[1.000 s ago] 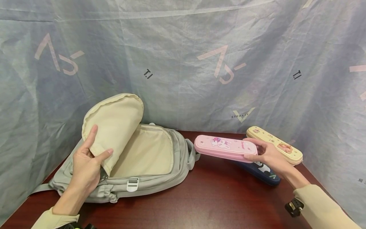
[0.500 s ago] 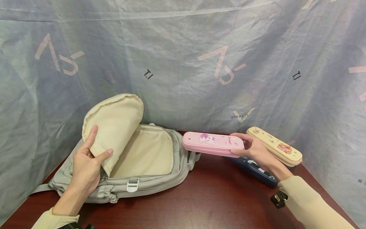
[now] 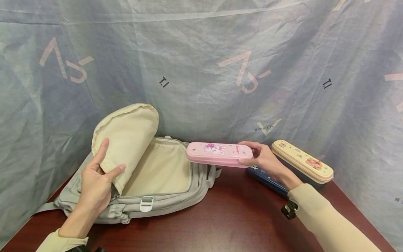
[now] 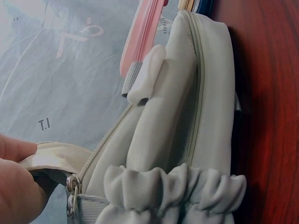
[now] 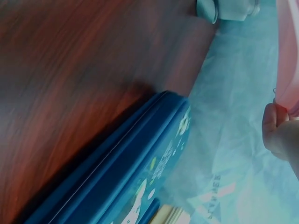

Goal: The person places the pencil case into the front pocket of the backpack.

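Note:
A grey backpack (image 3: 198,190) lies on the left of the table, its cream-lined flap (image 3: 132,129) folded up and the compartment exposed. My left hand (image 3: 96,182) holds the flap's lower edge between thumb and fingers. With my right hand (image 3: 266,159) I grip the right end of a pink pencil case (image 3: 217,154) with a rabbit picture. It hangs level in the air, its left end overlapping the backpack's right side in the head view. The left wrist view shows the same pink case (image 4: 140,35) beyond the bag's side. Its gripped end is partly hidden by my fingers.
A dark blue pencil case (image 5: 112,172) lies on the table (image 3: 220,224) below my right forearm, partly covered by it. Behind it a yellow pencil case (image 3: 302,161) rests on something dark. A grey printed cloth (image 3: 201,70) hangs along the back and sides.
My right hand has carried the pink pencil case leftward, from above the dark blue case to the backpack's right edge. The left hand and flap have stayed nearly still.

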Motion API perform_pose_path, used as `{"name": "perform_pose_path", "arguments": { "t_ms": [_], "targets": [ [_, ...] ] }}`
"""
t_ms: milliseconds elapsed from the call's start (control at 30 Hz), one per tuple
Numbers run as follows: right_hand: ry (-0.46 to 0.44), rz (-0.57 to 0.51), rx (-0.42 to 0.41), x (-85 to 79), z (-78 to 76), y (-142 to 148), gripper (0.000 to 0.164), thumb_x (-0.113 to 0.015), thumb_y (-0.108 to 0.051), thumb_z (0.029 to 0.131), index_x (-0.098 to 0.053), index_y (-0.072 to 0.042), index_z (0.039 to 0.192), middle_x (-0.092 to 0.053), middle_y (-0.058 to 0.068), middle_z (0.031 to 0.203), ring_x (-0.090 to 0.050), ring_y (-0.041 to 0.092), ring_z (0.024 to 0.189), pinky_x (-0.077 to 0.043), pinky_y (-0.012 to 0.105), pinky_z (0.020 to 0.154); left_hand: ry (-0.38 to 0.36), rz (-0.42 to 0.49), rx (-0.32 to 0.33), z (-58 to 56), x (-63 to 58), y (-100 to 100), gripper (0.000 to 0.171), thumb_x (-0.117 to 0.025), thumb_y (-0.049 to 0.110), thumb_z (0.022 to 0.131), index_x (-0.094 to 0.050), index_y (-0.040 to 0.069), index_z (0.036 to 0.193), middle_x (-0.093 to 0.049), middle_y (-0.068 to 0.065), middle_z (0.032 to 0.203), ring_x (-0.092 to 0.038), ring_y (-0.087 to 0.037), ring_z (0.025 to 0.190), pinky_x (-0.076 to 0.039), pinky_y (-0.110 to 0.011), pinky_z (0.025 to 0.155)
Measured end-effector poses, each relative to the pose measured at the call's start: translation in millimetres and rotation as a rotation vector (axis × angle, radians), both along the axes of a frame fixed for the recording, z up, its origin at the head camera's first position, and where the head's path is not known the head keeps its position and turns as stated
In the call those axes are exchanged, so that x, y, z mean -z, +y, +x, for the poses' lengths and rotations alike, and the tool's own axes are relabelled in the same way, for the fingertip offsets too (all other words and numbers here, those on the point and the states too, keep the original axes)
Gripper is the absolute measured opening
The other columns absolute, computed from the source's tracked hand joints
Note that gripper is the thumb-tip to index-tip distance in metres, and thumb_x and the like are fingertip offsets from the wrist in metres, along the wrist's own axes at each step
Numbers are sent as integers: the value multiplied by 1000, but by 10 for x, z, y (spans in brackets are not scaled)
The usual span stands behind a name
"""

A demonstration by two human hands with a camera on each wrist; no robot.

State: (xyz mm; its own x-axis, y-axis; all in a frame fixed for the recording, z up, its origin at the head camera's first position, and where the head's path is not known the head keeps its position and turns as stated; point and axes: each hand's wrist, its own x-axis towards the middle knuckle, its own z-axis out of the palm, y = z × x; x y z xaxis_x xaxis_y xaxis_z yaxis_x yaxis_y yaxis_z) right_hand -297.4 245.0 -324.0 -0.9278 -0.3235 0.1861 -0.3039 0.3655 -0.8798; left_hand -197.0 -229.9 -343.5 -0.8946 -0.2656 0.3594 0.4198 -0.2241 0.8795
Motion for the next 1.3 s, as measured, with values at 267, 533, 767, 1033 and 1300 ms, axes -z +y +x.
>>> {"name": "perform_pose_path", "arguments": {
  "t_ms": [267,533,767,1033,1300],
  "targets": [
    [-15,-46,-59,-9,-83,-235,61,-83,-6,89,-59,2,144,-67,20,123,-63,26,101,-56,27,81,-4,17,8,3,-1,1,94,-61,-28,91,-36,25,165,-13,4,175,-27,-19,153,-53,-15,95],
    [-8,-86,-92,36,-152,-428,60,-83,-3,86,-62,3,141,-70,20,117,-64,25,100,-57,26,79,0,20,-4,14,-10,12,94,-60,-29,90,-36,23,165,-14,6,175,-26,-19,154,-53,-14,96],
    [-30,-115,-98,64,-192,-586,58,-84,-2,85,-64,1,140,-71,17,116,-65,24,100,-56,26,80,4,24,-12,25,-20,17,94,-60,-29,90,-37,23,164,-15,6,175,-24,-18,155,-53,-14,94],
    [-93,-163,-104,75,-269,-749,61,-84,-2,85,-61,3,142,-73,16,115,-67,20,100,-57,26,82,12,41,-14,31,-23,18,93,-59,-30,89,-38,21,164,-17,8,175,-21,-17,155,-53,-14,95],
    [-108,-166,-115,102,-348,-977,59,-84,-1,84,-64,1,140,-73,14,116,-66,19,101,-57,26,83,24,68,-14,38,-21,28,94,-58,-32,88,-38,20,164,-17,7,175,-24,-16,154,-53,-15,95]
  ]
}}
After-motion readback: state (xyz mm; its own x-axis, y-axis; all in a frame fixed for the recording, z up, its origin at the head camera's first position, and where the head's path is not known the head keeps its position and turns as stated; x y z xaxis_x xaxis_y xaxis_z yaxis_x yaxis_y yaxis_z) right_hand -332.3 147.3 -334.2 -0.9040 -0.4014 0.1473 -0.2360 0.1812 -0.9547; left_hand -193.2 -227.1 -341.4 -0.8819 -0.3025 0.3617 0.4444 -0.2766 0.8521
